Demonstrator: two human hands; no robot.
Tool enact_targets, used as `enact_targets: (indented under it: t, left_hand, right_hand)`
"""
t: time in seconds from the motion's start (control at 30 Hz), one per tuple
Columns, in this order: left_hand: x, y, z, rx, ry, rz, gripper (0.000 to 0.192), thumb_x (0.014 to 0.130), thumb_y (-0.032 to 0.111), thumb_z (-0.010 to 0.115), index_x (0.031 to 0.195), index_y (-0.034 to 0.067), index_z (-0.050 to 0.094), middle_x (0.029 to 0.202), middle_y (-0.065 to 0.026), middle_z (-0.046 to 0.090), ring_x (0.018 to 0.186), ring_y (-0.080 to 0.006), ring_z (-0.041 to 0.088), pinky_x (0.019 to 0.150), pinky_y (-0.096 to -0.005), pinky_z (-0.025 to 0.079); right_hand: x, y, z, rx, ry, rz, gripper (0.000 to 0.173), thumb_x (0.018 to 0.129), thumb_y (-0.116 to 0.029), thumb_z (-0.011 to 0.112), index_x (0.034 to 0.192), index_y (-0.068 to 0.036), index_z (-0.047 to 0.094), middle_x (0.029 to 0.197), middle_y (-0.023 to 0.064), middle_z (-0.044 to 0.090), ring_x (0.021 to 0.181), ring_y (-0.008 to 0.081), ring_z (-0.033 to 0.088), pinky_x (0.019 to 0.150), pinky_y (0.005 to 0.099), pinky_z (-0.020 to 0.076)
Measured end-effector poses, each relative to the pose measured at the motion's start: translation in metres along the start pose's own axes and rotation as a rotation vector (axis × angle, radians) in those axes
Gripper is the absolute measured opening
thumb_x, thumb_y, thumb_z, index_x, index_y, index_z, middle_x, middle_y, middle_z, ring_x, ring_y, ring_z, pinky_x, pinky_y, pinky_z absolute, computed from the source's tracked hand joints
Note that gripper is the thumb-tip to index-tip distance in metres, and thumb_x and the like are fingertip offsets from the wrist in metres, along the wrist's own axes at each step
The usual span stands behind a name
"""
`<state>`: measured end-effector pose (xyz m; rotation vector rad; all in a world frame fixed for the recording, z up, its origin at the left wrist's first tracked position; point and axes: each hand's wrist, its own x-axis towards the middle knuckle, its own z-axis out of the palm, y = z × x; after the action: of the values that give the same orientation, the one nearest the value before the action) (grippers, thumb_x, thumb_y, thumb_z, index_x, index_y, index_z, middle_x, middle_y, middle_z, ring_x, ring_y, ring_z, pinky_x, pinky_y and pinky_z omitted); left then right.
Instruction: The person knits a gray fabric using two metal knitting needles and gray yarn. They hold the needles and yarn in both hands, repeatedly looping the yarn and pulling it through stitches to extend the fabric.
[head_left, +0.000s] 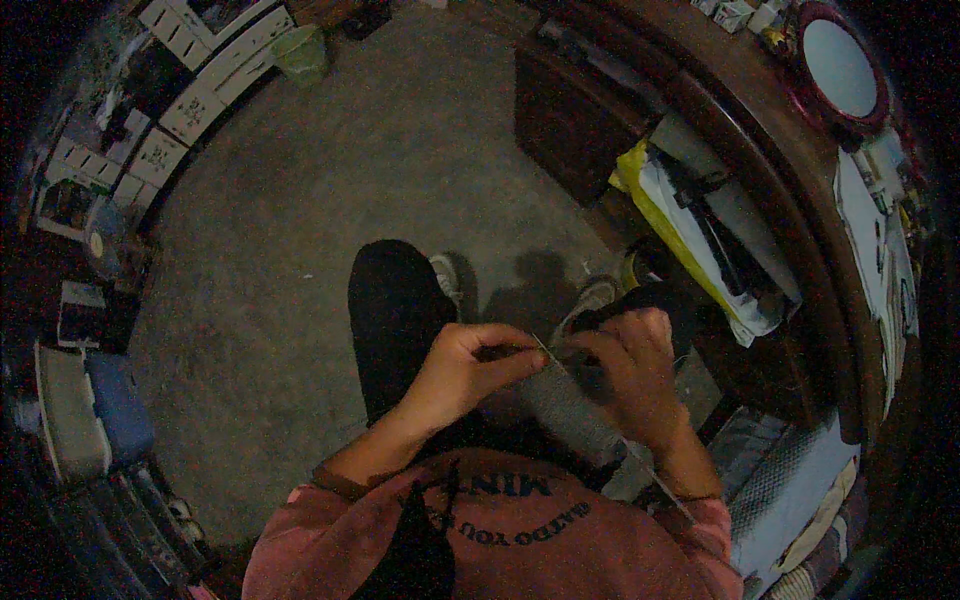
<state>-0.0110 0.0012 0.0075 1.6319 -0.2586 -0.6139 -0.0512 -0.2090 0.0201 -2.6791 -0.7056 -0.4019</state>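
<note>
My left hand (480, 364) is above my lap, thumb and fingertips pinched on a thin pale strand (553, 358), which could be thread or a fine needle. My right hand (634, 367) is just beside it, fingers curled close to the strand. Whether anything sits between those fingers is too dark to tell. Below the hands, a grey textured cloth (566, 405) lies across my lap, partly covered by my right hand. Another pale strand (660, 484) runs down past my right wrist towards the sleeve.
On my right stands a dark wooden desk (750, 142) bearing a round mirror (840, 67) and papers (862, 217). A yellow-and-white bag (675, 232) leans at its open side. At left are white drawers (187, 112), a fan (101, 236) and a blue bin (120, 409).
</note>
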Motion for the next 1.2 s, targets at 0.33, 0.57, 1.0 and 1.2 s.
enact_targets:
  t: [0.33,0.57,1.0,1.2]
  left_hand:
    - [0.002,0.004,-0.007,-0.36,-0.042,-0.09,0.012,0.083,0.002,0.056,0.094,0.001,0.06,0.085,-0.0004,0.06,0.081,-0.0072,0.054,0.072,-0.0216,0.044]
    - [-0.002,0.004,-0.003,-0.375,-0.091,-0.136,0.012,0.083,0.006,0.057,0.094,0.002,0.062,0.083,0.0003,0.061,0.073,-0.0063,0.054,0.066,-0.0206,0.043]
    - [0.003,0.003,0.002,-0.178,-0.016,-0.175,0.015,0.081,0.014,0.064,0.089,0.002,0.065,0.078,0.0002,0.063,0.07,-0.0059,0.055,0.063,-0.0204,0.044]
    - [0.005,0.001,-0.006,-0.447,-0.05,-0.18,0.017,0.08,0.015,0.064,0.093,0.004,0.064,0.083,0.0001,0.063,0.07,-0.0067,0.056,0.061,-0.0207,0.044]
  right_hand:
    - [-0.013,0.003,0.003,0.039,0.101,-0.075,0.033,0.068,-0.016,0.058,0.1,-0.023,0.065,0.075,-0.0014,0.05,0.071,0.0201,0.047,0.062,0.0368,0.0333]
    - [0.002,0.014,0.015,0.25,0.085,-0.122,0.03,0.059,-0.016,0.066,0.089,-0.017,0.066,0.075,-0.0021,0.054,0.07,0.0195,0.05,0.064,0.0342,0.0352]
    - [0.026,0.004,0.005,0.263,-0.061,-0.069,0.043,0.056,-0.006,0.069,0.098,-0.012,0.061,0.095,0.0059,0.055,0.083,0.0253,0.051,0.07,0.035,0.0383]
    - [-0.001,0.01,0.001,0.19,0.068,-0.108,0.033,0.067,-0.012,0.064,0.1,-0.018,0.063,0.094,0.0034,0.059,0.08,0.0254,0.053,0.067,0.0388,0.0393]
